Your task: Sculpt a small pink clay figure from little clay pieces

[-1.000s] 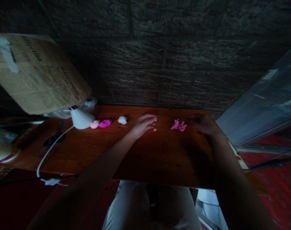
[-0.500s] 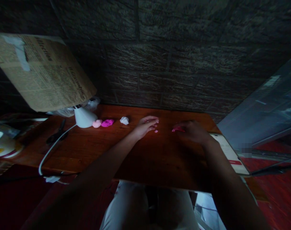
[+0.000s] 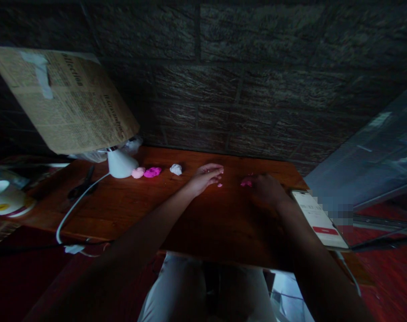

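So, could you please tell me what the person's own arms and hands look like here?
The left hand and right hand are ungloved, and the slender left forearm and right forearm show no sleeves, watch or bracelet. It is too dim to tell whether a ring is worn. Below, pale cloth trousers are visible.

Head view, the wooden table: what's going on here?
A person's right hand is at a pink piece on the wooden table, partly covering it; the dimness hides whether it is gripped. The left hand is held with curled fingers near a small pink bit. Farther left lie a white lump, a magenta lump and a pale pink lump, the last by the lamp.
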The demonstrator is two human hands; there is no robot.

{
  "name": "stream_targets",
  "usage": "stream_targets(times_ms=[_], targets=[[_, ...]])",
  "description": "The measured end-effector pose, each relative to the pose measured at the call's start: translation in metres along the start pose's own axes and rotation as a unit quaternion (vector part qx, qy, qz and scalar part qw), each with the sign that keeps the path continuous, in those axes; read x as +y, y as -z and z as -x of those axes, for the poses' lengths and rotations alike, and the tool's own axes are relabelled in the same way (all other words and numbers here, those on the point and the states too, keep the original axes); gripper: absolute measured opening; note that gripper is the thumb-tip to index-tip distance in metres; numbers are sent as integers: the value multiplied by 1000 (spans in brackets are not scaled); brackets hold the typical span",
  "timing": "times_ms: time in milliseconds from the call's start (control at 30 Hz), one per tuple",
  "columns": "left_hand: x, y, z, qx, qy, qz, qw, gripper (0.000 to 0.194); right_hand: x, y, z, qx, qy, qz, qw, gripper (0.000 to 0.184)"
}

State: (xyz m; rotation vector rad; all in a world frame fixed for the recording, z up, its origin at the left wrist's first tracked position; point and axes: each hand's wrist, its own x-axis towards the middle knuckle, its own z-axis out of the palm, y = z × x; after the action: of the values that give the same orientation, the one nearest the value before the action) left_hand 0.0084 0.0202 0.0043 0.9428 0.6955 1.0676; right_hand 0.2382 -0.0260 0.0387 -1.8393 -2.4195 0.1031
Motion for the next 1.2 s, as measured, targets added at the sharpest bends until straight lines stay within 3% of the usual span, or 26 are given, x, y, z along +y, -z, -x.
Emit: stream_targets(times_ms=[100,167,267,367,500,633,767,867,1200], targets=[[0,1,-1,-5,-1,0,1000,31,2,0,-1,46,14,-93,995,24],[-1,1,-1,-9,-3,0,1000,31,4,3,-1,89,14,-193,977,29],[-1,1,-2,-10,1,1,1000,30,13,9,0,152,-8,-374,915,40],[-2,1,-2,-13,4,3,1000,28,27,15,1,230,-65,-466,852,33],[-2,0,-1,-17,5,1,1000,27,46,17,2,257,-134,-496,819,28],[0,0,0,-14,4,0,1000,29,54,13,3,204,-132,-475,846,32],[0,1,-1,-21,1,2,1000,31,56,9,3,117,-79,-450,882,35],[-1,2,-2,-23,2,0,1000,31,56,10,3,87,-51,-420,902,38],[-2,1,-1,-20,2,-1,1000,36,57,14,6,40,-36,-382,923,36]])
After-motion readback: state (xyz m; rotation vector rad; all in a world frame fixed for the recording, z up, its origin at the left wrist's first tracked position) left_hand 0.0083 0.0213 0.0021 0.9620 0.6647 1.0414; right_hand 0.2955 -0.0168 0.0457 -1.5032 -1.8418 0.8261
